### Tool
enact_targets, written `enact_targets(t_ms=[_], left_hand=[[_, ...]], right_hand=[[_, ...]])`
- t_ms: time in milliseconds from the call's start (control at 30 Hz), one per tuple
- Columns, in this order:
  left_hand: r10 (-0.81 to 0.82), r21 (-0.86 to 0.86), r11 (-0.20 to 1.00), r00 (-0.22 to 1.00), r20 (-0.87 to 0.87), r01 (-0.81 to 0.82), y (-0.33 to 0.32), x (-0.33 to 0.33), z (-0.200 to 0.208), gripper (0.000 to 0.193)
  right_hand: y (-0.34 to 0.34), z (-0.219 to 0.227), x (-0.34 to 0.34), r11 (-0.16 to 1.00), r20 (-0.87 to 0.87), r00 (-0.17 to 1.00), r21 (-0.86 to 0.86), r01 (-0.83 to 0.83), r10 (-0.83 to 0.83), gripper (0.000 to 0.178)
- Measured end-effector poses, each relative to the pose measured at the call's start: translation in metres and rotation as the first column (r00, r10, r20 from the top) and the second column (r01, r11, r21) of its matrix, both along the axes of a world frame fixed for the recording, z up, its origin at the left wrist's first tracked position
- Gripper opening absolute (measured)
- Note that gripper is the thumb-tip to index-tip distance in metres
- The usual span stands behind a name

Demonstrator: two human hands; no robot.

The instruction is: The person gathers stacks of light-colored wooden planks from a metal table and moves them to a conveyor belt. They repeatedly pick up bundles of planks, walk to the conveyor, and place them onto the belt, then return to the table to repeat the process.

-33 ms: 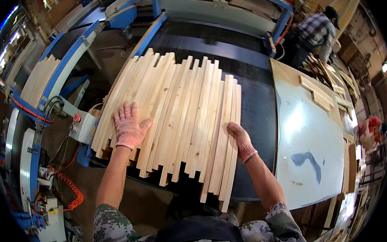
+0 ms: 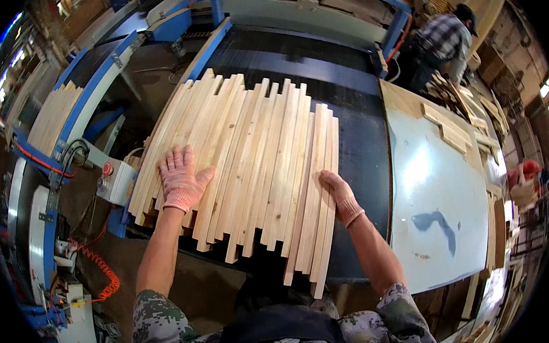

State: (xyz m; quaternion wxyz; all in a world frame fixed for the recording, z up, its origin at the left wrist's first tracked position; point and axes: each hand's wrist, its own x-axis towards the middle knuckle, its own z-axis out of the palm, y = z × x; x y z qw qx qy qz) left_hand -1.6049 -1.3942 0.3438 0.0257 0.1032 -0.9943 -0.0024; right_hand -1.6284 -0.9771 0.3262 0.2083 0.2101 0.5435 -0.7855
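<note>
A broad row of pale wooden strips (image 2: 240, 163) lies side by side on a dark conveyor belt (image 2: 362, 170), their ends uneven at both the far and near sides. My left hand (image 2: 183, 180), in a pinkish knit glove, rests flat on the left part of the row with its fingers spread. At the row's right edge, my right hand (image 2: 342, 199), gloved alike, has its thumb over the outermost strips and its other fingers down along their side, mostly hidden. A few strips on the right stick out nearer to me than the rest.
A pale, shiny tabletop (image 2: 436, 206) adjoins the belt on the right, with short wood pieces (image 2: 447, 128) at its far end. Beyond it a co-worker (image 2: 443, 40) bends over scattered wood. To the left stand a control box with a red button (image 2: 115, 179) and a blue-framed conveyor (image 2: 97, 91).
The whole view has shifted slightly. Both my hands keep their places on the strips.
</note>
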Motion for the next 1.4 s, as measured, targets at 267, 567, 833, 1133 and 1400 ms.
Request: enact_targets(t_ms=[267, 567, 833, 1133, 1400], left_hand=[[0.035, 0.002, 0.999, 0.999, 0.005, -0.035, -0.009, 0.0, -0.008, 0.099], [0.052, 0.37, 0.929, 0.982, -0.183, 0.02, -0.015, 0.004, -0.016, 0.082], [-0.312, 0.785, 0.274, 0.823, -0.474, 0.556, 0.143, -0.007, -0.027, 0.064], [-0.78, 0.867, 0.089, 0.576, -0.245, 0.49, 0.332, 0.071, 0.048, 0.07], [-0.915, 0.928, 0.049, 0.388, -0.106, 0.369, 0.498, 0.197, 0.055, 0.063]], right_hand=[[0.012, 0.02, 0.023, 0.518, -0.081, 0.87, 0.829, -0.213, 0.487, 0.065], [0.057, -0.026, 0.183, 0.992, -0.283, 0.958, -0.094, -0.082, 0.052, 0.083], [0.088, -0.067, 0.282, 0.963, -0.11, 0.981, -0.202, -0.18, 0.161, 0.077], [0.192, -0.121, 0.419, 0.995, 0.153, 0.988, 0.101, -0.005, -0.01, 0.075], [0.288, -0.234, 0.599, 0.847, 0.253, 0.899, 0.494, 0.198, -0.358, 0.057]])
